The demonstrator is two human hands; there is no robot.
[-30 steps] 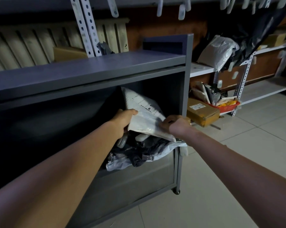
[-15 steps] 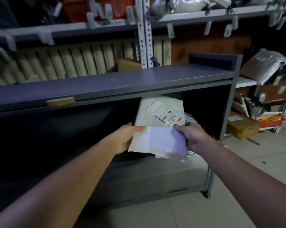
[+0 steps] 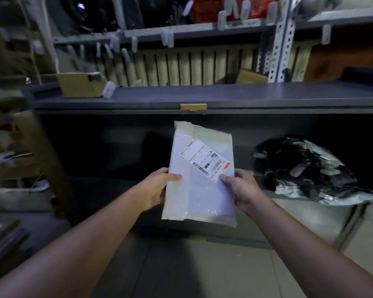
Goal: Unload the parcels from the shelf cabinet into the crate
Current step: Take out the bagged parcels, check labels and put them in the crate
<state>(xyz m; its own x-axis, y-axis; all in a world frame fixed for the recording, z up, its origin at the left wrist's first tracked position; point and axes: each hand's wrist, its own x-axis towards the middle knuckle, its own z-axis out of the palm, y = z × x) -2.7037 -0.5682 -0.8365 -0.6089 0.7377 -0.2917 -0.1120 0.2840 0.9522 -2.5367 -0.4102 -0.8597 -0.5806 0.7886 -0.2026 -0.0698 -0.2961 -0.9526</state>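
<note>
A flat white plastic parcel (image 3: 199, 190) with a printed shipping label is held up in front of the grey shelf cabinet (image 3: 202, 97). My left hand (image 3: 157, 188) grips its left edge, thumb on the front. My right hand (image 3: 241, 190) grips its right edge, thumb on the label's corner. A heap of black and clear plastic parcels (image 3: 306, 168) lies in the cabinet's open compartment at the right. No crate shows clearly in this view.
A cardboard box (image 3: 80, 84) sits on the cabinet's top at the left, and another box (image 3: 250, 77) stands behind it at the right. White metal racking (image 3: 282, 39) with hooks and goods rises behind. Blurred clutter (image 3: 13, 168) fills the left side. Tiled floor lies below.
The white parcel has been pulled out of the cabinet's compartment, clear of the heap. My view has swung left, so the heap now lies to the right.
</note>
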